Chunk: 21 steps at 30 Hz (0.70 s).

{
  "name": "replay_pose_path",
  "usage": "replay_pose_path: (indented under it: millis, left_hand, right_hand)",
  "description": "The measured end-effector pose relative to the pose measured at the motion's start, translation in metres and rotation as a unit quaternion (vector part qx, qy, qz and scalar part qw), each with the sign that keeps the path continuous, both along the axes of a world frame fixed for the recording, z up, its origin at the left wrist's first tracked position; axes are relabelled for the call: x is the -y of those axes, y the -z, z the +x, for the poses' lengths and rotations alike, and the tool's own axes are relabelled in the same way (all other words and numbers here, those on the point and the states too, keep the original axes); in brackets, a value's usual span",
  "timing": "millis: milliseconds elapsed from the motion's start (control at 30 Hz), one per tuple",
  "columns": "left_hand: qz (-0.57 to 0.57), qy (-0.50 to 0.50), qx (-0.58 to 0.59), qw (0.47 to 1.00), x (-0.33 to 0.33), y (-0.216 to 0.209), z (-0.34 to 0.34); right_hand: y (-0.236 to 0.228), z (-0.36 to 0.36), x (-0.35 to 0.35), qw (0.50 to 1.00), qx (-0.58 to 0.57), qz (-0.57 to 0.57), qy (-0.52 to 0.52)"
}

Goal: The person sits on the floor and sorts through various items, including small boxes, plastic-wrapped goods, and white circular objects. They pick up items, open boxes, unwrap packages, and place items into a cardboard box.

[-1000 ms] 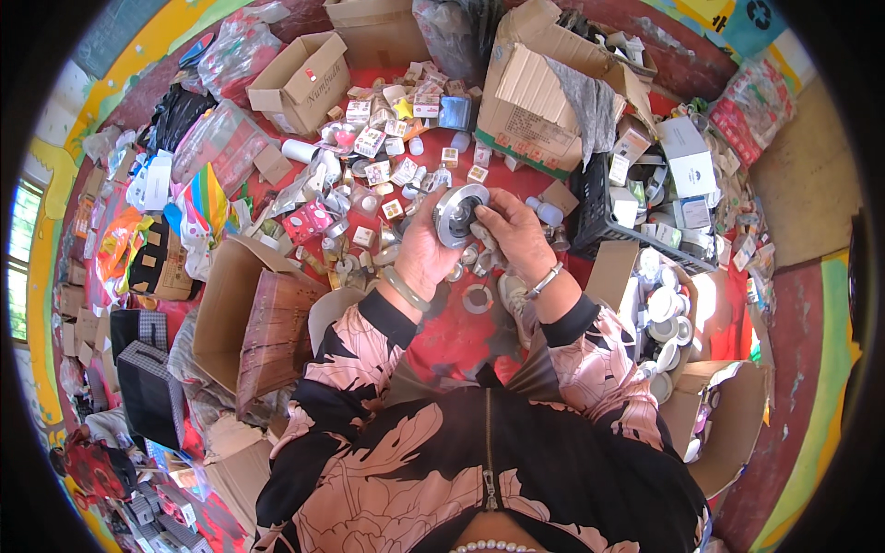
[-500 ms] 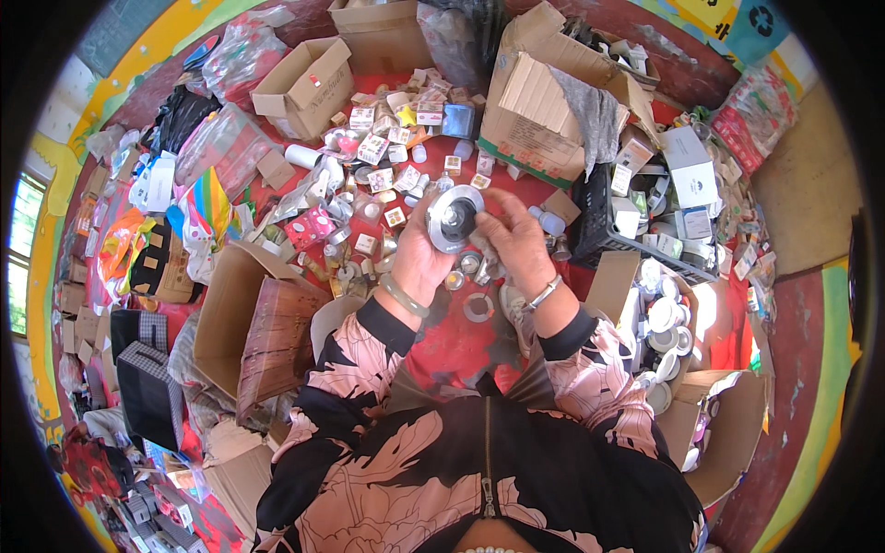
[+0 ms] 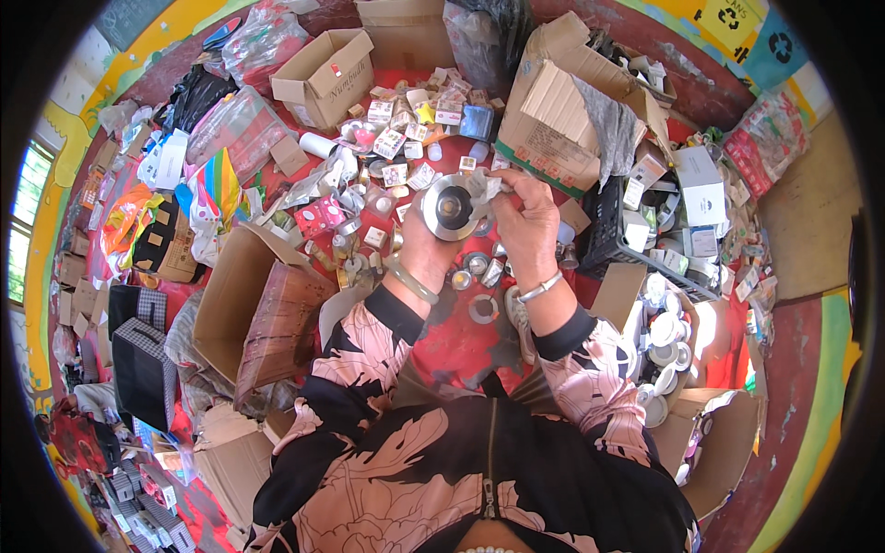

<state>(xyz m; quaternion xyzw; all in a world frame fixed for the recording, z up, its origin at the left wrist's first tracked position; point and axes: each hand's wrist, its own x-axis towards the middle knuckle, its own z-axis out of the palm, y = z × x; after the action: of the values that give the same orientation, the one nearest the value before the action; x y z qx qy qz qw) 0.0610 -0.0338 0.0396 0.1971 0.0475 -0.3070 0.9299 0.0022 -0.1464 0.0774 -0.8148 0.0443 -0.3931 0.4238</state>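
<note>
My left hand is closed around a round spotlight fixture, its silver ring facing up. Inside the ring sits a dark cup with a pale yellowish centre. Just right of it, my right hand pinches a crumpled, whitish translucent wrapper, which lies against the fixture's far right edge. I cannot tell whether the wrapper is still attached to the fixture. Below my hands, a flat metal ring and several small round lamp parts lie on the red floor.
An open carton stands on the left; a box of white round fixtures is on the right. Beyond that sits a black crate full of small boxes. A torn carton and a heap of little boxes lie ahead.
My right hand has moved from the fixture's rim to its far right side and now pinches the wrapper. The fixture has turned a little in my left hand. The whole view has shifted slightly.
</note>
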Motion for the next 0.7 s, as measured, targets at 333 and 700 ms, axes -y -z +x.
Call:
replay_pose_path:
  millis: [333,700]
  left_hand:
    - [-0.050,0.028,-0.002,0.998,0.004,0.024,-0.004]
    - [0.011,0.024,0.042,0.999,-0.005,0.008,0.003]
  right_hand:
    - [0.024,0.012,-0.022,0.992,-0.032,0.050,-0.109]
    - [0.027,-0.012,-0.004,0.963,-0.068,-0.137,-0.220]
